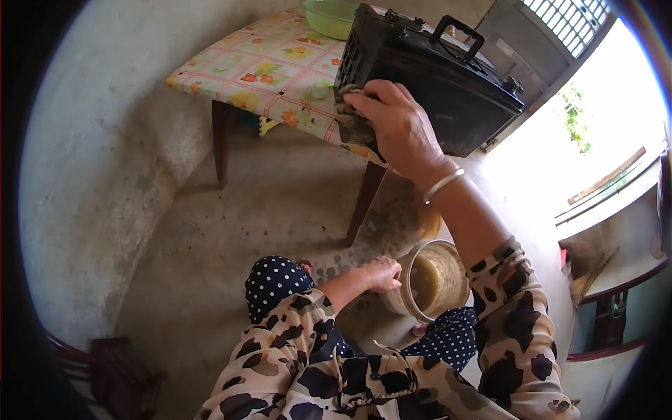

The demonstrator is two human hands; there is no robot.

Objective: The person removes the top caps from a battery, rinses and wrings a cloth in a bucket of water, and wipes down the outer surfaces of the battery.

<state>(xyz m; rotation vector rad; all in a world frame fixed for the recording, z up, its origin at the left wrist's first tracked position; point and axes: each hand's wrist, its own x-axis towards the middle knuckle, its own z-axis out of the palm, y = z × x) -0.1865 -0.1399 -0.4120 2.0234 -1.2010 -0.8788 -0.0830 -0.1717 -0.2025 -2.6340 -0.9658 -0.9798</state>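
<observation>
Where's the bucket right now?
In the head view, the bucket stands on the floor, below and right of centre, beside the left hand and next to the polka-dot clothing on the right leg.

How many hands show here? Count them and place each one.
2: the right hand holds a rag against the black box; the left hand is beside the bucket.
</observation>
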